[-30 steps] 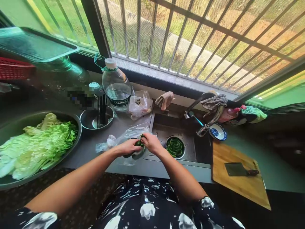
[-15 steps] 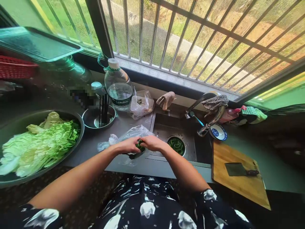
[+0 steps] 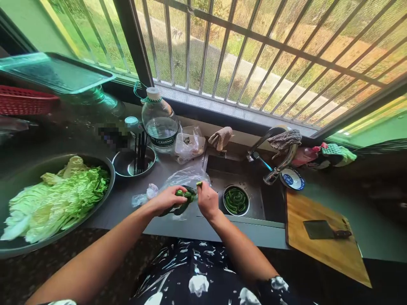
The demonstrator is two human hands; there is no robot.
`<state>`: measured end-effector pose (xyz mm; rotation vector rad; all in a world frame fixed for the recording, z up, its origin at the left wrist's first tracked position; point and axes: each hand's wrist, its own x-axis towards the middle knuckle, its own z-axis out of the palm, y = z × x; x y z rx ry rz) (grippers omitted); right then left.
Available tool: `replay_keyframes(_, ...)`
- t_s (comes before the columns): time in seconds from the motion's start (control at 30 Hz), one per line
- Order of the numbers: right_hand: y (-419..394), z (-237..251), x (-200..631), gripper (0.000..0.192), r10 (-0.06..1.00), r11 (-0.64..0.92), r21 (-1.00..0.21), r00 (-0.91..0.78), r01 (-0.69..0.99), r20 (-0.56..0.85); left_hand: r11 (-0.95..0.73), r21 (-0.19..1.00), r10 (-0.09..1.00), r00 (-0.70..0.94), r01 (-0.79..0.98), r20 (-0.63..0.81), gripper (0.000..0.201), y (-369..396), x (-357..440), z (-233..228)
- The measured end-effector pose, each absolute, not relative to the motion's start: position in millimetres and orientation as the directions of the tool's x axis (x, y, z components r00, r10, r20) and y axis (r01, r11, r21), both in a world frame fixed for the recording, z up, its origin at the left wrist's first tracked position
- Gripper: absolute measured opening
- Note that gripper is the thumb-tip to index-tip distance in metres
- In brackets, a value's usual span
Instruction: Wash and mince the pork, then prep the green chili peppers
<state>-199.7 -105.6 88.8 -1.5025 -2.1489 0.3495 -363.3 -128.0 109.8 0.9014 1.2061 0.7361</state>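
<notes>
My left hand (image 3: 168,200) is closed around a dark green pepper (image 3: 187,195) above the counter beside the sink. My right hand (image 3: 208,201) is closed just to the right of it, pinching a small light green pepper stem (image 3: 199,184) between thumb and finger. Under and behind both hands lies a crumpled clear plastic bag (image 3: 184,174). More dark green shows below the left hand, partly hidden by it. In the sink (image 3: 219,167), to the right of my hands, a round metal bowl (image 3: 224,203) holds several long green peppers (image 3: 237,200).
A large pan (image 3: 112,176) of cabbage leaves (image 3: 57,195) stands at the left. Behind it are a metal bowl (image 3: 119,169) with chopsticks and a large water bottle (image 3: 160,127). A faucet (image 3: 282,163) overhangs the sink. At the right, a cleaver (image 3: 319,229) lies on a cutting board (image 3: 302,207).
My hands were together on the pepper; the right hand has drawn away to the right and turned up, with the stem in its fingers. The view has tipped slightly upward.
</notes>
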Motion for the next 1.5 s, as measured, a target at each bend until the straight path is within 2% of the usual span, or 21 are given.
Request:
replay_keyframes(0.03,-107.8,95.0,-197.1,0.02,0.931,0.36,-0.613,-0.234,0.703,0.279,0.448,0.889,0.879,0.223,-0.091,-0.42,0.049,-130.3,-365.9,116.2)
replay_keyframes(0.1,-114.8,105.8,-193.0,0.018,0.946,0.323,-0.863,-0.167,0.388,0.279,0.402,0.87,0.909,0.239,-0.285,-0.341,0.057,-135.0,-370.3,128.2)
replay_keyframes(0.13,-119.2,109.3,-191.8,0.017,0.963,0.253,-0.945,-0.149,0.207,0.225,0.37,0.848,0.926,0.226,-0.379,-0.303,0.057,-137.2,-371.8,133.2)
replay_keyframes(0.2,-128.5,111.8,-192.1,0.016,0.983,0.01,-0.995,-0.18,-0.103,0.028,0.277,0.797,0.961,0.156,-0.536,-0.229,0.054,-140.6,-372.3,140.7)
replay_keyframes(0.27,-136.7,110.7,-196.3,0.018,0.931,-0.279,-0.913,-0.317,-0.298,-0.181,0.173,0.759,0.983,0.066,-0.628,-0.17,0.051,-142.4,-369.0,145.0)
replay_keyframes(0.33,-141.8,109.9,-203.9,0.024,0.848,-0.478,-0.772,-0.449,-0.419,-0.282,0.096,0.753,0.992,-0.002,-0.651,-0.128,0.05,-143.0,-362.2,147.2)
replay_keyframes(0.43,-142.8,113.1,-217.3,0.031,0.779,-0.601,-0.585,-0.563,-0.545,-0.276,0.017,0.785,0.993,-0.081,-0.619,-0.085,0.048,-146.2,-349.0,148.6)
replay_keyframes(0.5,-143.1,116.0,-224.8,0.029,0.754,-0.64,-0.522,-0.592,-0.563,-0.286,-0.028,0.812,0.988,-0.142,-0.583,-0.068,0.046,-152.9,-341.5,148.7)
replay_keyframes(0.57,-145.7,117.0,-228.4,0.025,0.764,-0.63,-0.553,-0.564,-0.545,-0.313,-0.067,0.844,0.983,-0.182,-0.533,-0.037,0.044,-160.7,-338.3,147.7)
replay_keyframes(0.63,-147.2,115.6,-225.5,0.025,0.819,-0.543,-0.683,-0.486,-0.488,-0.305,-0.097,0.885,0.984,-0.178,-0.454,0.017,0.042,-164.4,-342.6,146.5)
replay_keyframes(0.7,-142.4,114.0,-215.6,0.028,0.853,-0.424,-0.841,-0.459,-0.335,-0.247,-0.138,0.928,0.975,-0.214,-0.345,0.065,0.04,-162.7,-356.5,147.6)
replay_keyframes(0.8,-124.4,117.4,-195.9,0.032,0.747,-0.232,-0.973,-0.638,0.013,-0.187,-0.078,0.964,0.983,-0.181,-0.254,0.032,0.044,-159.4,-385.4,155.2)
replay_keyframes(0.87,-111.8,123.8,-185.7,0.031,0.668,0.004,-0.981,-0.731,0.196,-0.144,0.078,0.984,0.997,0.008,-0.162,-0.078,0.048,-159.5,-397.7,160.6)
replay_keyframes(0.97,-97.4,133.5,-179.9,0.022,0.596,0.444,-0.828,-0.803,0.341,-0.011,0.227,0.969,0.94,0.235,0.1,-0.245,0.044,-159.7,-396.5,161.7)
replay_keyframes(1.03,-92.8,136.5,-181.4,0.019,0.571,0.647,-0.657,-0.817,0.387,0.08,0.234,0.96,0.931,0.248,0.153,-0.266,0.04,-158.4,-386.0,156.5)
replay_keyframes(1.1,-94.1,135.7,-185.6,0.022,0.587,0.737,-0.516,-0.792,0.437,0.168,0.209,0.973,0.956,0.19,0.099,-0.224,0.038,-156.4,-372.4,148.4)
replay_keyframes(1.17,-99.5,131.8,-191.2,0.024,0.635,0.751,-0.421,-0.732,0.509,0.248,0.168,0.984,0.981,0.085,0.061,-0.173,0.037,-154.9,-359.1,140.3)
replay_keyframes(1.27,-102.4,123.1,-198.8,0.026,0.736,0.677,-0.345,-0.601,0.65,0.312,0.153,0.986,0.987,-0.062,0.065,-0.149,0.039,-153.3,-348.8,134.7)
replay_keyframes(1.4,-89.8,114.4,-193.8,0.03,0.876,0.476,-0.385,-0.39,0.791,0.284,0.221,0.971,0.972,-0.106,0.088,-0.212,0.041,-146.1,-363.9,140.5)
replay_keyframes(1.43,-87.6,113.6,-190.3,0.028,0.878,0.478,-0.388,-0.41,0.788,0.248,0.234,0.962,0.969,-0.117,0.138,-0.218,0.039,-143.6,-369.3,141.9)
replay_keyframes(1.5,-87.2,112.6,-183.0,0.024,0.823,0.559,-0.339,-0.555,0.756,0.121,0.233,0.923,0.972,-0.105,0.307,-0.211,0.034,-138.3,-374.7,140.4)
